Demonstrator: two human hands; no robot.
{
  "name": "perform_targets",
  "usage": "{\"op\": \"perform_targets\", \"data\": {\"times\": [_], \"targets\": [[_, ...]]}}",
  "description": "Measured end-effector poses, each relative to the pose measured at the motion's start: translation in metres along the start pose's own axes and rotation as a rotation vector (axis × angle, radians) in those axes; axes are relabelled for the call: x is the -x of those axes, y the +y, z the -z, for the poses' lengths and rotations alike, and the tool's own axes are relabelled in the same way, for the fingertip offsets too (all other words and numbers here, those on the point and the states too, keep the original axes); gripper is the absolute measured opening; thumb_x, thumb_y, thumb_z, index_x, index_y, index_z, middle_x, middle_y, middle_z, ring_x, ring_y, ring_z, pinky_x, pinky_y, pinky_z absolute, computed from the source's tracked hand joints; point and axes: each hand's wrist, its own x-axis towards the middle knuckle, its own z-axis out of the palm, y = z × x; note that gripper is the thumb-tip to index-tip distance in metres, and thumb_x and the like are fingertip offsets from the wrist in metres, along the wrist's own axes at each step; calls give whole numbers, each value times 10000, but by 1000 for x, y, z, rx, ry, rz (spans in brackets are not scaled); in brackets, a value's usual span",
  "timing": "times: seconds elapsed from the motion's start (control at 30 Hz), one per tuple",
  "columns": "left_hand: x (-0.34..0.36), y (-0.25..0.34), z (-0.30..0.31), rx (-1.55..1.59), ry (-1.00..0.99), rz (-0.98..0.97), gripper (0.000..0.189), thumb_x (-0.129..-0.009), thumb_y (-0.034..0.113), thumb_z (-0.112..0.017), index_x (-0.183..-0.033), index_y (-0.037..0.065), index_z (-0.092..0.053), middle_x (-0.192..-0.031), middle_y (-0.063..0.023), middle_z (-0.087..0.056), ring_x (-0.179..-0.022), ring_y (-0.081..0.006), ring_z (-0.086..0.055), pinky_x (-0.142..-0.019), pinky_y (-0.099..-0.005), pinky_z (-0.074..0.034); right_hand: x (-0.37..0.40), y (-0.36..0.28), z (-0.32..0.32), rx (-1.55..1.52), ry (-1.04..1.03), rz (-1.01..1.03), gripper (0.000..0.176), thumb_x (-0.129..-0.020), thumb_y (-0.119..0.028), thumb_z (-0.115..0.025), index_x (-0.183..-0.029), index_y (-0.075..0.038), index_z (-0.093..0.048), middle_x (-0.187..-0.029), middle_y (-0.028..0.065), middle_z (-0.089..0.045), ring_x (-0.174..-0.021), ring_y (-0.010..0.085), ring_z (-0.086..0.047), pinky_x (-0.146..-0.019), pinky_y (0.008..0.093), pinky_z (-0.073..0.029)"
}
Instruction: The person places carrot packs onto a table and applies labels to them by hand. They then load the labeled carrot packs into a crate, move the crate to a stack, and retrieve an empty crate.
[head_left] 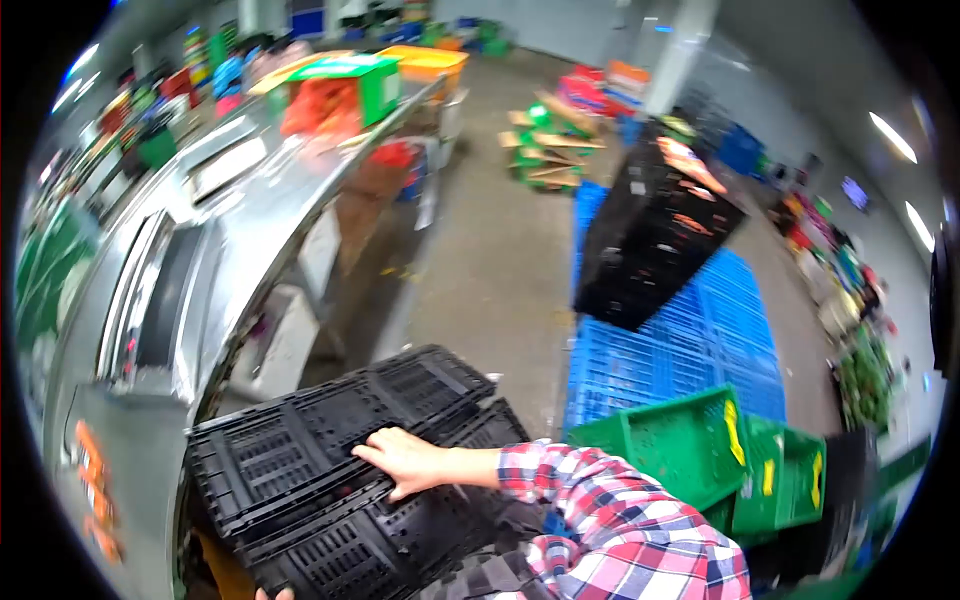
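Black folding crates (pixel 300 430), collapsed flat with slotted panels, lie stacked in front of me beside the metal counter. My right hand (pixel 405 460) lies across the edge where the upper crate overlaps the lower crate (pixel 335 555), fingers on top and thumb below, gripping it. At the bottom edge of the view, only the fingertips of my left hand (pixel 275 594) show, curled against the near edge of the lower crate; the rest of that hand is out of view.
Left runs a steel counter (pixel 235 250) with orange packets (pixel 95 490) and a green box (pixel 365 85). On the right, a tall black crate stack (pixel 655 235) stands on blue pallets (pixel 690 345). Green crates (pixel 680 455) sit close to my right arm. Flattened cartons (pixel 550 145) are piled farther off.
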Motion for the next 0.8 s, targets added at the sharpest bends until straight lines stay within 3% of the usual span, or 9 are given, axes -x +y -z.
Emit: {"op": "perform_targets", "data": {"times": [0.1, 0.23, 0.27, 0.4, 0.43, 0.47, 0.6, 0.63, 0.8], "targets": [[-11, -26, -23, -47, 146, 60, 232, -780, 126, -607, -933, -41, -561, -886, -66, -569, -774, -148, -489, -720, -248, -407, -35, 45, 7, -129, -222, -87, 716, -593, -299, -734, -1173, -28, -413, -1020, 199, -472, -960, 351, -451, -823, 421, -382], [-29, -66, -62, -119, 214, 74, 488, -719, 25, -672, -1147, -97, -472, -1110, -144, -552, -975, -206, -515, -883, -306, -393, -46, 162, -40, -143, -321, -120, 383, -660, -267, -679, -910, -16, -534, -864, 160, -570, -863, 335, -539, -759, 416, -436], [-63, -117, -27, -252, -158, 25, 549, -742, 112, -668, -1201, -82, -438, -1173, -204, -517, -1033, -270, -514, -907, -345, -389, -46, 180, -51, -93, -368, -97, 316, -665, -254, -670, -843, -19, -557, -826, 146, -589, -836, 329, -558, -739, 416, -448], [-90, -106, -100, -701, 227, 80, 557, -765, 218, -650, -1201, -61, -445, -1168, -256, -501, -1052, -336, -507, -915, -373, -390, -34, 246, -103, -36, -251, -350, 213, -667, -196, -654, -824, -64, -600, -839, 120, -605, -865, 302, -573, -719, 422, -462], [-104, -127, -99, -802, 201, 45, 554, -790, 309, -616, -1202, -27, -459, -1137, -251, -521, -1016, -353, -528, -878, -382, -421, -25, 264, -117, -23, -271, -403, 226, -669, -194, -646, -857, -77, -604, -851, 112, -606, -872, 297, -571, -722, 416, -467], [-130, -235, -63, -763, 274, -228, 661, -640, 16, -634, -1246, -29, -373, -1128, -231, -524, -1019, -346, -525, -882, -367, -394, -13, 278, -127, -48, -278, -441, 248, -678, -197, -634, -896, -83, -604, -828, 118, -606, -862, 302, -572, -725, 408, -472], [-165, -204, -126, -906, 126, 112, 604, -655, 43, -622, -1218, 10, -405, -1117, -237, -521, -1006, -367, -516, -834, -390, -416, 29, 321, -150, -24, -542, -622, 282, -734, -216, -595, -972, -65, -596, -921, 123, -613, -876, 294, -583, -748, 402, -470], [-179, -259, -114, -971, 124, -139, 603, -652, 21, -616, -1218, 16, -409, -1108, -242, -521, -987, -372, -517, -822, -397, -417, 40, 331, -151, -53, -565, -724, 290, -750, -224, -586, -988, -60, -592, -948, 127, -613, -884, 291, -587, -754, 399, -470], [-191, -269, -102, -868, 127, -114, 592, -711, -14, -599, -1260, 7, -377, -1236, -199, -454, -1137, -351, -423, -952, -376, -340, -7, 217, -155, -549, -114, -601, 658, -817, -391, -555, -1259, 50, -349, -1198, 229, -467, -1040, 332, -515, -869, 381, -427]]}}
